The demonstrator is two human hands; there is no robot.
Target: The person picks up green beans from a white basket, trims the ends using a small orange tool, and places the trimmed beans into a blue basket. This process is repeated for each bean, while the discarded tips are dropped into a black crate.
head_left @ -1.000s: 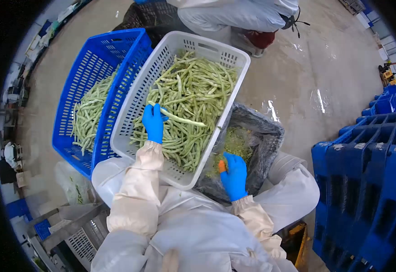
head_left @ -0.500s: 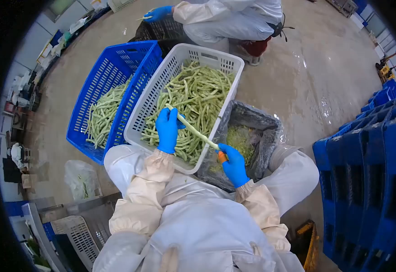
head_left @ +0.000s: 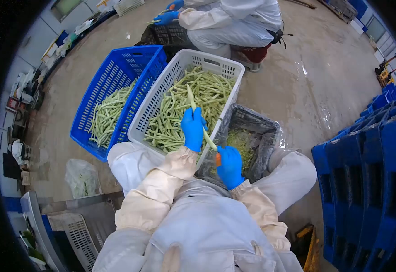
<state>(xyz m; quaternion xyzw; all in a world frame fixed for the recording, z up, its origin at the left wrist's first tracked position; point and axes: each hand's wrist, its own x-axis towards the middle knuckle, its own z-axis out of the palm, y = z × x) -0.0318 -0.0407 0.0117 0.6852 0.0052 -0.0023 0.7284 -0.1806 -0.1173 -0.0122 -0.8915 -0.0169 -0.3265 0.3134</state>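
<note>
You have one long bean [head_left: 190, 95] between your two blue-gloved hands, slanting over the near part of one white crate [head_left: 149, 108]. Your left hand [head_left: 192, 130] is closed around its middle; your right hand [head_left: 229, 165] is at its lower end, fingers curled, with one small orange piece [head_left: 218, 159] at them, but you cannot tell from here whether they pinch the bean. Two crates hold beans, too many to count: the white one and one blue crate [head_left: 94, 93] touching its left side. To the right of the white crate is one bin lined with dark plastic [head_left: 267, 136], holding green trimmings [head_left: 241, 141]. One clear bag [head_left: 82, 177] lies on the floor to your left, and one stack of blue pallets [head_left: 365, 172] stands to your right. Beyond the crates, one co-worker [head_left: 241, 25] sits at one dark crate [head_left: 174, 35], with two blue-gloved hands [head_left: 166, 18] in view. Compared with half a second ago, your left hand has moved from near the bean's upper end to its middle, closer to your right; the bean stands steeper, its upper end now jutting past your fingers. Only one of the co-worker's hands showed then.
</note>
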